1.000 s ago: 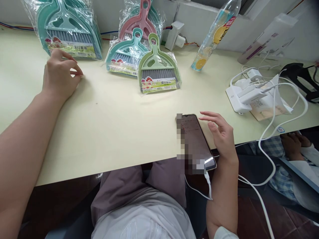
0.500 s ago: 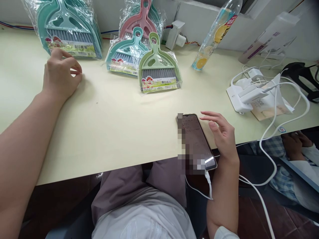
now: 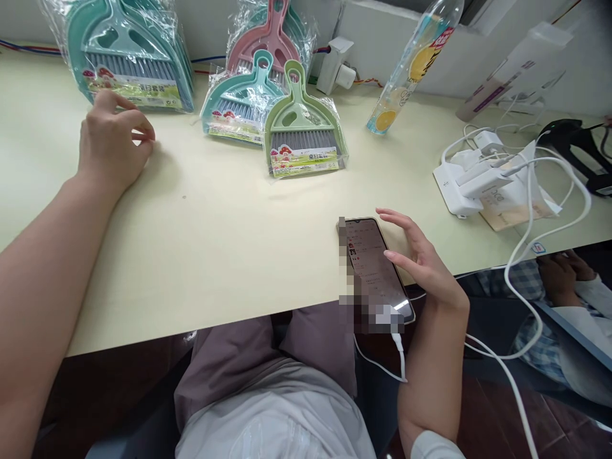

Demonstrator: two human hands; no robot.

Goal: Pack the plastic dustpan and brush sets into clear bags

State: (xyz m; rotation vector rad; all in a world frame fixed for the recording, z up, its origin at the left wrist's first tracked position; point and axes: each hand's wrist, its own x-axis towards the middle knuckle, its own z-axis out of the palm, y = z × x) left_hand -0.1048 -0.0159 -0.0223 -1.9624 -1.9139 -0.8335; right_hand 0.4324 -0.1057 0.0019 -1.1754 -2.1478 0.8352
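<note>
My left hand point(image 3: 113, 141) rests on the table just in front of a bagged stack of teal dustpan-and-brush sets point(image 3: 129, 57). Its fingers are curled loosely toward the thumb, with nothing visible in them. At the table's front edge lies a smartphone point(image 3: 377, 268), its screen lit and partly blurred out, a white charging cable point(image 3: 398, 344) plugged into its lower end. Beside the phone, my right hand point(image 3: 423, 258) is open, fingers stretched out and the thumb over the right part of the screen. Whether the thumb touches the glass I cannot tell.
Wrapped dustpan sets in green point(image 3: 306, 121), light blue point(image 3: 239, 105) and pink point(image 3: 270, 38) stand at the back. To their right are a drink bottle point(image 3: 406, 76) and a white power strip point(image 3: 454, 191) with tangled cables. Another person's hands point(image 3: 564, 274) show at far right.
My right thumb has swung left over the phone screen and its fingers have spread. More content shows on the screen now. The left hand has stayed in place.
</note>
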